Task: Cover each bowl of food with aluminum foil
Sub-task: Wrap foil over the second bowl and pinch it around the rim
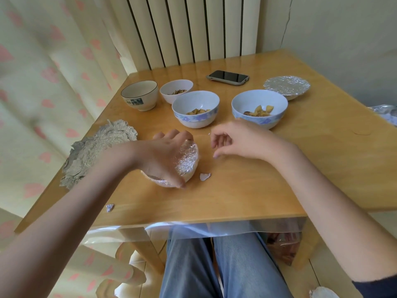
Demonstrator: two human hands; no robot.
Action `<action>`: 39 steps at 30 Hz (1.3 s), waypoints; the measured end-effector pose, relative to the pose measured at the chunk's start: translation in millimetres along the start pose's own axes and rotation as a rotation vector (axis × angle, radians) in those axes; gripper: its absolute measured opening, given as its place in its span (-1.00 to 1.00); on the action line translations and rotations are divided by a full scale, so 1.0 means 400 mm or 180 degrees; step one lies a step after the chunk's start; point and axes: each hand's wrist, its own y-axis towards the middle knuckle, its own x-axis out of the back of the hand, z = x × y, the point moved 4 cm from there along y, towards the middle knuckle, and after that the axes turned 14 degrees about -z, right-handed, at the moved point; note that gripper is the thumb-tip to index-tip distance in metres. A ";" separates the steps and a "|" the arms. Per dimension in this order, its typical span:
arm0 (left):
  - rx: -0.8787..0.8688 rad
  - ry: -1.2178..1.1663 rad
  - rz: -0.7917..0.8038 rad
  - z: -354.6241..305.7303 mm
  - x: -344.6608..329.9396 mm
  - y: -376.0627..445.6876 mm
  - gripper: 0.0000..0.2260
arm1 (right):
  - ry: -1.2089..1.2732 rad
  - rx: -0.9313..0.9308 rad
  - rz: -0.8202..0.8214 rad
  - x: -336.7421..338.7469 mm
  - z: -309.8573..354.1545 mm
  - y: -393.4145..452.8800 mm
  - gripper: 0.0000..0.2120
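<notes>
Counting six bowls sitting on the wooden surface point(247, 190). Two are wearing foil: one near the front under the left hand, the foil-covered bowl point(187, 162), and a second covered bowl point(286, 86) sitting at the far right. Four are sitting uncovered: a cream bowl with a blue band point(139, 95) at far left, contents not showing; a small white bowl point(176, 90) just beside it, showing dark food pieces; a blue-patterned bowl point(195, 108) in the middle, holding brownish chunks; a larger blue-patterned bowl point(259, 108) to its right, holding yellow-brown chunks.

Left hand point(165, 155) is lying over the near covered bowl, fingers spread and curling down round its rim, thumb pressing the foil at the near edge. So that grip is closing on the bowl's foil wrap.

Right hand point(234, 140) is hanging just right of that bowl, fingers loosely curled, not touching it. A tiny bright fleck is showing near its fingertips; cannot tell whether it is pinching it.

Two foil scraps are lying loose: one scrap point(205, 176) just right of the near bowl, a smaller scrap point(110, 207) near the front-left edge. One phone point(228, 77) is lying face up at the back. More crumpled foil point(384, 114) is showing at the right edge.
</notes>
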 end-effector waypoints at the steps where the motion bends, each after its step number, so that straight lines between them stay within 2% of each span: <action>1: 0.0227 0.0068 -0.0037 0.000 0.000 0.001 -0.07 | 0.0020 -0.0101 -0.0065 -0.003 -0.005 -0.021 -0.87; 3: 0.0532 0.0114 0.0000 -0.001 0.000 0.000 0.08 | 0.0216 -0.0237 -0.0294 -0.019 0.003 -0.063 -0.89; 5: 0.0594 0.0101 0.0182 0.004 0.008 -0.006 0.23 | 0.0444 -0.0289 -0.0439 -0.040 0.029 -0.099 -0.89; 9: -0.0025 0.0146 0.0404 0.025 0.037 -0.026 0.29 | 0.0585 -0.0395 -0.0504 -0.076 0.074 -0.136 -0.83; 11: -0.0321 0.0115 0.0450 0.022 0.035 -0.030 0.25 | 0.0500 -0.0427 -0.0597 -0.090 0.096 -0.147 -0.76; 13: -0.0446 0.0037 0.0356 0.011 0.029 -0.030 0.11 | 0.0417 -0.0452 -0.0738 -0.105 0.116 -0.150 -0.69; 15: -0.0495 -0.0029 0.0148 0.003 0.025 -0.026 -0.07 | 0.0329 -0.0482 -0.0893 -0.113 0.127 -0.147 -0.66; 17: -0.0392 0.0034 0.0039 0.005 0.023 -0.024 -0.13 | 0.0255 -0.0495 -0.1039 -0.112 0.133 -0.140 -0.65; 21: -0.0169 0.0200 0.0121 0.006 0.019 -0.019 -0.14 | 0.0174 -0.0465 -0.1132 -0.105 0.134 -0.126 -0.68; 33: -0.0209 0.0195 0.0247 0.011 0.020 -0.010 -0.09 | 0.0602 -0.0176 -0.1070 -0.104 0.108 -0.100 -0.84; 39: -0.0189 0.0143 0.0282 0.011 0.017 -0.010 -0.09 | 0.0030 -0.0331 -0.0908 -0.057 0.104 -0.054 -0.65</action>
